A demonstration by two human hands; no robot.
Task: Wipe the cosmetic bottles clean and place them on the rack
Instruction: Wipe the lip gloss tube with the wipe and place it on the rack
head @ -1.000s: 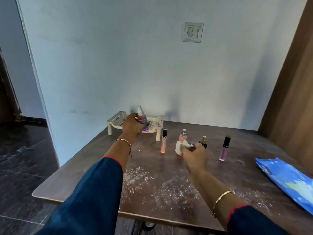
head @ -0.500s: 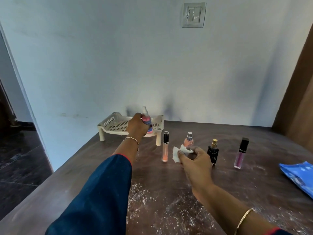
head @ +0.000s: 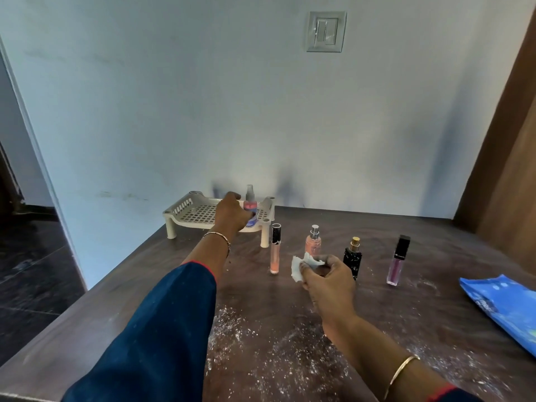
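Note:
A cream slotted rack [head: 190,211] stands at the table's back left. My left hand [head: 230,214] reaches over it and grips a pink spray bottle [head: 250,203], which stands upright on the rack's right side. My right hand [head: 327,281] is closed on a white wipe [head: 298,265] above the table's middle. Behind it, upright on the table, are a peach gloss tube [head: 275,249], a peach spray bottle [head: 313,240], a black perfume bottle [head: 353,255] and a purple gloss tube [head: 396,261].
A blue wipes packet [head: 504,306] lies at the right edge of the dark wooden table [head: 435,329]. White powder [head: 261,352] is scattered over the near part. A wall rises behind, with a wooden panel at the right.
My left hand has lowered the pink spray bottle onto the rack. The camera has moved closer and tilted, and my right hand with the wipe has stayed near the peach bottle.

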